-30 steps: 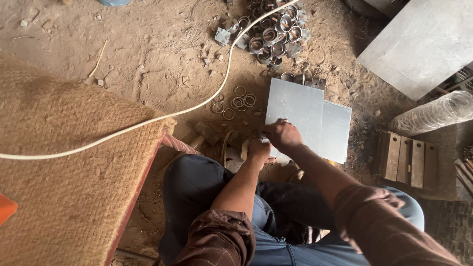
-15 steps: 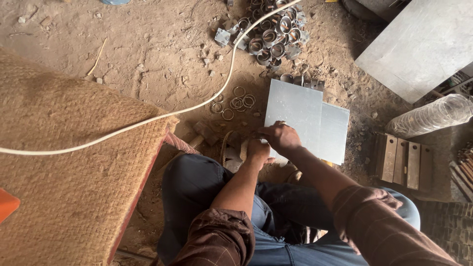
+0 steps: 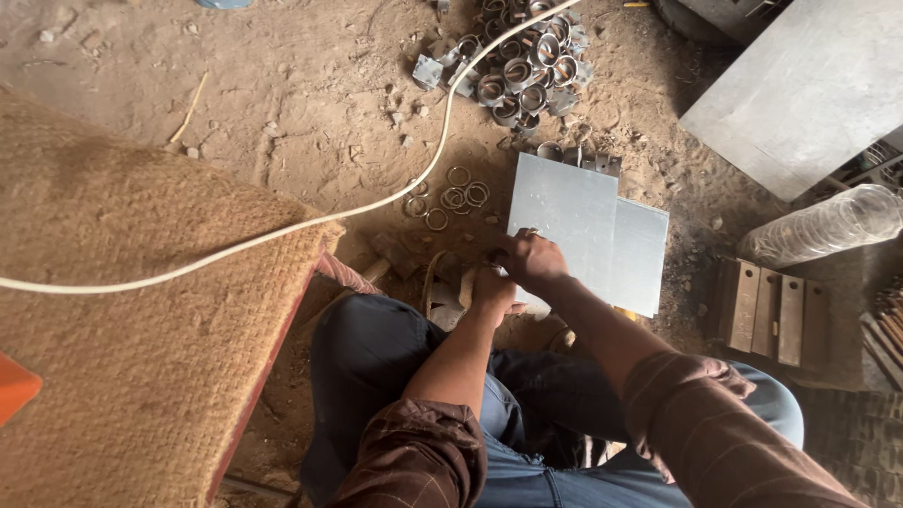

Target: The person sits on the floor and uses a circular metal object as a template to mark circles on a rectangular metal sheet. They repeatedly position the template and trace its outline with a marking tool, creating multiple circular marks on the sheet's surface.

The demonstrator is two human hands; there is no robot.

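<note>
Two flat grey metal sheets (image 3: 574,226) lie stacked on the dirt floor in front of my knees. My right hand (image 3: 531,259) rests on the near left edge of the top sheet, fingers curled over it. My left hand (image 3: 491,290) sits just beside it, closed around a small piece at the sheet's near corner; what it grips is hidden by the fingers. A curved wooden or metal piece (image 3: 435,282) lies right next to my left hand.
Several short metal pipe rings (image 3: 522,66) are piled at the top. Thin wire rings (image 3: 453,199) lie on the dirt. A white cable (image 3: 282,230) crosses a woven mat (image 3: 122,310). A large grey sheet (image 3: 800,89), plastic bottle (image 3: 828,226) and metal blocks (image 3: 767,310) stand on the right.
Both hands stay at the near edge of the sheets; my right hand has shifted very slightly. Nothing else has moved.
</note>
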